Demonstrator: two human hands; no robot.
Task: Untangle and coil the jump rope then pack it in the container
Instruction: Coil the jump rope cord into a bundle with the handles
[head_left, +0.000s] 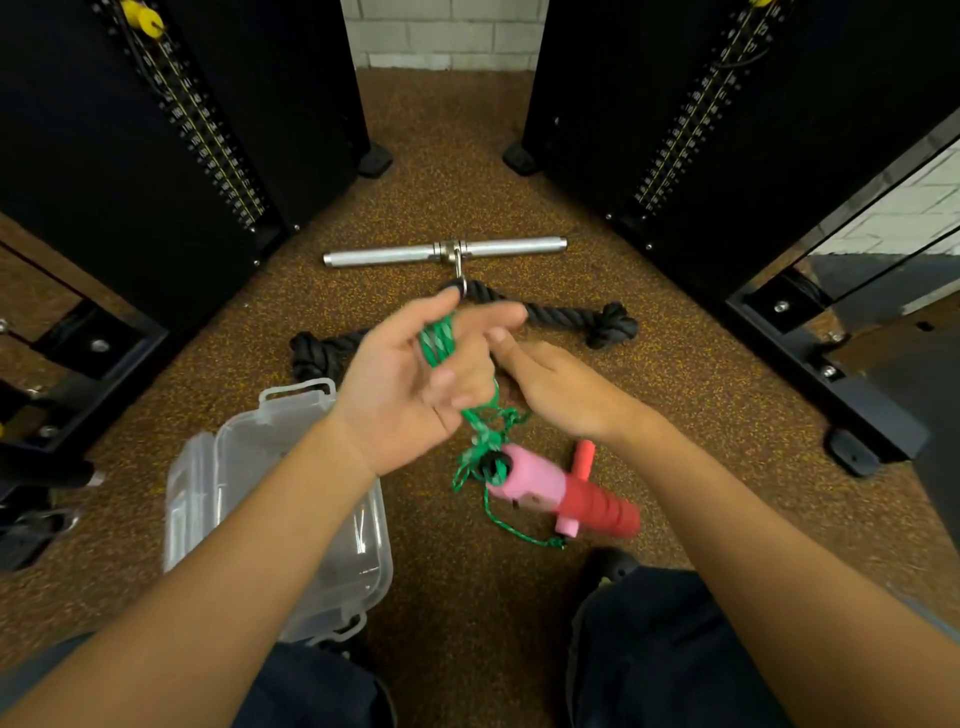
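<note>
Legs: two knees in dark trousers (675, 649) sit at the very bottom, closest to the camera.
Arms: two bare forearms reach forward from the bottom corners and meet in the middle.
Left hand: the left hand (415, 384) is palm up with loops of the thin green jump rope cord (439, 338) wound around its fingers, so it is holding the cord.
Right hand: the right hand (550, 384) is just beside the left one and touches it. Its thumb points at the green loops. I cannot tell if it is pinching the cord or only touching it.
Rope: the green cord hangs down from the hands in a messy tangle just above the handles.
Handles: a pink and red plastic jump rope handle (561, 493) is below the hands, with the cord tied at its pink end. A second red handle (584, 460) pokes out behind it.
Box: a clear plastic container with its lid open (260, 467) lies on the floor under the left forearm. No rope is in it.
Floor: brown speckled rubber floor (467, 597).
Farther away: a shiny metal bar (395, 254) is clipped to a thick black knotted rope (602, 322), past the hands.
Sides: tall black weight machines (156, 135) stand on the left and on the right.
</note>
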